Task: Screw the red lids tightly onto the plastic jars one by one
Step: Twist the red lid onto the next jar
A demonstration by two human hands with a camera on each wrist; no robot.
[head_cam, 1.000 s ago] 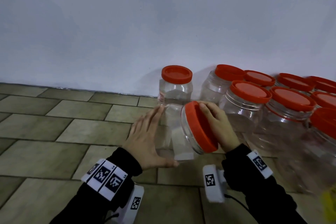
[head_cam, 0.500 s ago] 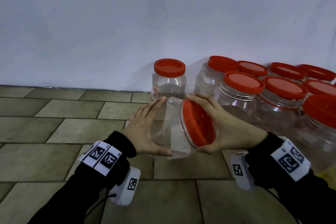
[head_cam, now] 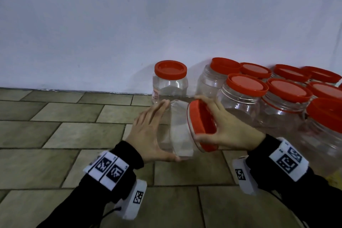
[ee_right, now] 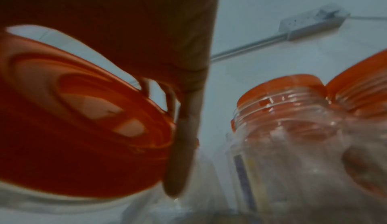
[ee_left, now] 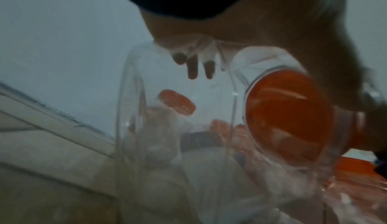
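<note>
Held off the tiled floor (head_cam: 61,131) near the middle of the scene, tipped on its side: a clear plastic jar (head_cam: 177,135) with its mouth turned right. Left hand (head_cam: 149,131) cupped against the jar's base and side wall, fingers fairly straight and spread, thumb underneath, bracing rather than squeezing. Right hand (head_cam: 227,131) wrapped round the red lid (head_cam: 201,126), fingers over the far rim and thumb at the near edge, a turning grip. Seated on the mouth, that lid, though how far down the thread cannot be told; the right wrist view is too blurred, showing only the lid's face and one finger (ee_right: 180,153) alongside. Probably mid-twist, with tightening not confirmed. Empty and thin-walled, so likely very light and a little springy; hard squeezing at mid-body would probably dent it out of round and bind the thread. Smooth, glossy plastic, apt to slip in the palm under torque. Best taken at the stiffer base and shoulder with the left, and at the lid's rim edge with the right. Just beyond, by the white wall (head_cam: 129,24), a single capped jar (head_cam: 170,83) standing upright; to the right, a crowded group of capped jars (head_cam: 277,102), close enough to be knocked by the right elbow.
</note>
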